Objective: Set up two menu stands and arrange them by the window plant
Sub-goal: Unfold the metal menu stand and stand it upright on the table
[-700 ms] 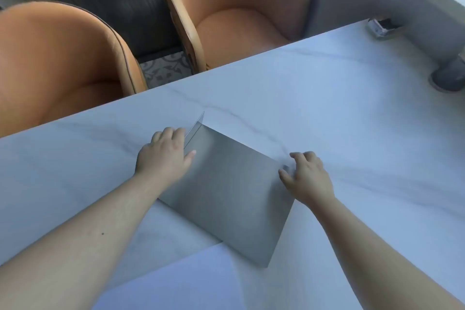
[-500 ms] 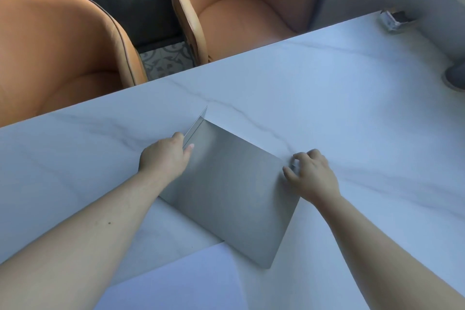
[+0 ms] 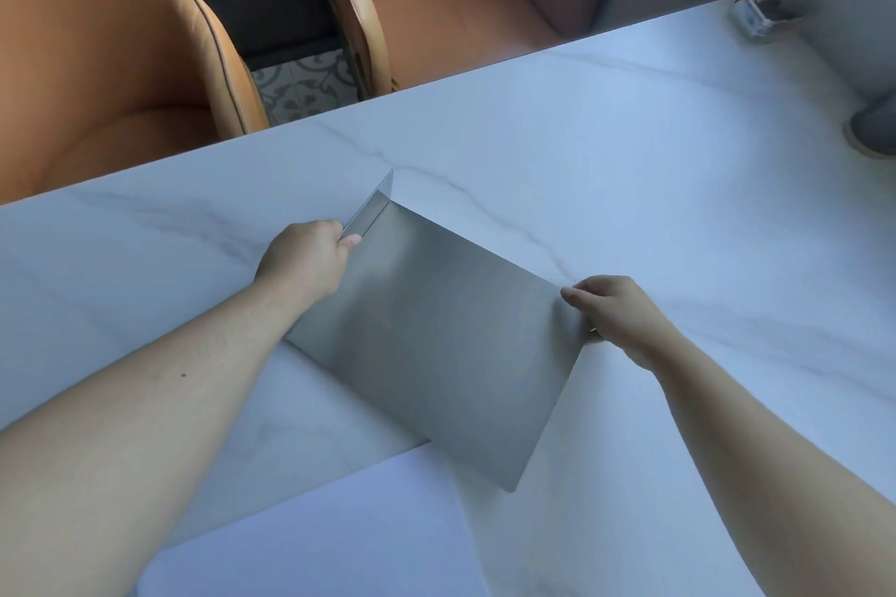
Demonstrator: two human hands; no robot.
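A grey, clear-edged menu stand (image 3: 436, 339) is tilted over the white marble table (image 3: 630, 170), its far edge low and its near corner raised toward me. My left hand (image 3: 308, 259) grips its left side where a narrow flap folds up. My right hand (image 3: 616, 313) pinches its right edge. Only this one stand is in sight, and no plant shows fully.
Two orange upholstered chairs (image 3: 111, 78) (image 3: 465, 0) stand beyond the table's far edge. A small clear holder (image 3: 756, 17) sits at the far right corner. A grey round base (image 3: 872, 131) stands at the right edge. A pale sheet (image 3: 315, 538) lies near me.
Both hands closed onto the stand's sides and tilted it up off the table. The view shifted slightly downward.
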